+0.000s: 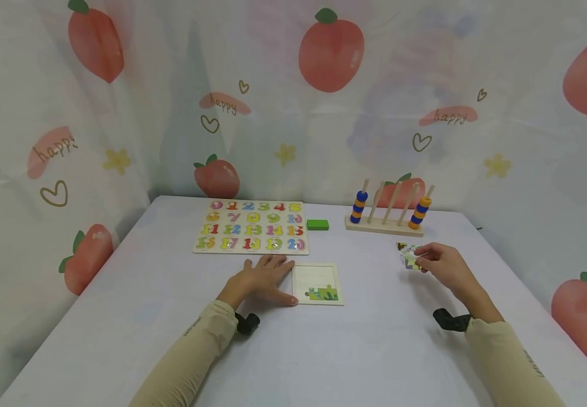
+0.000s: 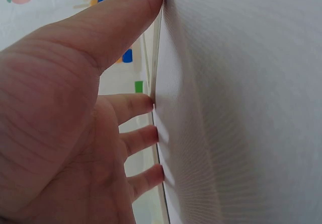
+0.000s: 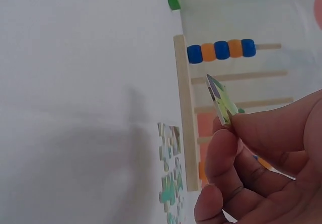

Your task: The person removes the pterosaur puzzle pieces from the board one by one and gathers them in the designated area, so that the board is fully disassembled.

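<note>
A small square puzzle tray (image 1: 314, 277) with a pale rim lies mid-table, with green jigsaw pieces (image 1: 326, 293) in its lower right part. My left hand (image 1: 263, 278) rests at the tray's left side, fingers spread, the thumb by its lower left corner. In the left wrist view the fingertips (image 2: 146, 133) touch down on the table side. Over to the right, my right hand (image 1: 443, 265) pinches a puzzle piece (image 3: 220, 99) between thumb and index finger, raised above the table. Loose puzzle pieces (image 3: 169, 189) lie below and beside this hand, partly hidden in the head view.
Behind the left hand lies a number board (image 1: 250, 227) with colourful numerals. A green block (image 1: 317, 225) sits next to it. At the back right stands a wooden peg rack (image 1: 384, 227) with blue and orange beads on its end pegs. A printed curtain (image 1: 283, 124) surrounds the table.
</note>
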{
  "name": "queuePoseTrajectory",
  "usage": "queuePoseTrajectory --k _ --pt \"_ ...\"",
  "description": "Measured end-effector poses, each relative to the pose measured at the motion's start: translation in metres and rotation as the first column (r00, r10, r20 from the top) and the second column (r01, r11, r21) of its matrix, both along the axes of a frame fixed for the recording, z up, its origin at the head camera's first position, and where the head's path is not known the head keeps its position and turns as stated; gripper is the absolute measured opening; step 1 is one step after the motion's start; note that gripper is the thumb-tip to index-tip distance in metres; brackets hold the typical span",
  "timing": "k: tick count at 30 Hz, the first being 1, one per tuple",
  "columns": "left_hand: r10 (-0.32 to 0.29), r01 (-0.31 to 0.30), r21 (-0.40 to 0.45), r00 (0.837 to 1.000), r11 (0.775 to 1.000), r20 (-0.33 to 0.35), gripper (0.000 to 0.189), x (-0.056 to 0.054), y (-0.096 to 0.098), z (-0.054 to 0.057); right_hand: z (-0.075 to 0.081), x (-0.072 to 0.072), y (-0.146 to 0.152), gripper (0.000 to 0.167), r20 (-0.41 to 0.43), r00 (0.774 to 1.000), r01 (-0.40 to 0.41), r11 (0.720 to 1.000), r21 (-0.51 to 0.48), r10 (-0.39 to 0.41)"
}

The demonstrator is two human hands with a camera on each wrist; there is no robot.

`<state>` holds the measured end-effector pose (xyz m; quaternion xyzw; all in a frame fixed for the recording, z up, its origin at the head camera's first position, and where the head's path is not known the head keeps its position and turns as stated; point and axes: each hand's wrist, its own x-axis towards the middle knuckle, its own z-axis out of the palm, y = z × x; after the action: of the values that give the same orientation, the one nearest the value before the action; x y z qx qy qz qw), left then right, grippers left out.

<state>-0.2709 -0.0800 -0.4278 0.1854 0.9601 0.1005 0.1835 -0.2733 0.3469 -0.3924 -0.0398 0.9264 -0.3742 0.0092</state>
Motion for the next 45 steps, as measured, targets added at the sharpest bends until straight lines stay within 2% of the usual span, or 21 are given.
queuePoseTrajectory --k 11,16,22,31,45 --pt "-0.010 0.010 -0.002 1.000 1.000 -0.021 0.100 -0.001 0.000 -0.003 -0.010 -0.008 0.011 0.028 0.088 0.994 0.063 0.998 -0.009 -0.062" --pt "-0.011 0.011 0.000 1.000 1.000 -0.018 0.101 -0.002 0.000 -0.004 -0.016 -0.011 0.015 0.025 0.117 0.991 0.066 0.998 -0.013 -0.064" --pt "-0.013 0.013 0.006 1.000 1.000 -0.012 0.101 -0.002 0.000 -0.004 -0.020 -0.013 0.017 0.023 0.121 0.992 0.039 0.999 0.004 -0.040" --pt "-0.009 0.009 0.006 1.000 1.000 -0.009 0.098 0.003 0.000 0.004 -0.024 -0.016 0.019 0.023 0.110 0.994 0.017 0.999 0.043 -0.021" --pt "-0.002 0.002 0.004 1.000 1.000 -0.001 0.100 -0.001 0.000 -0.001 -0.026 -0.016 0.023 0.024 0.098 0.995 -0.001 0.999 0.054 -0.005"
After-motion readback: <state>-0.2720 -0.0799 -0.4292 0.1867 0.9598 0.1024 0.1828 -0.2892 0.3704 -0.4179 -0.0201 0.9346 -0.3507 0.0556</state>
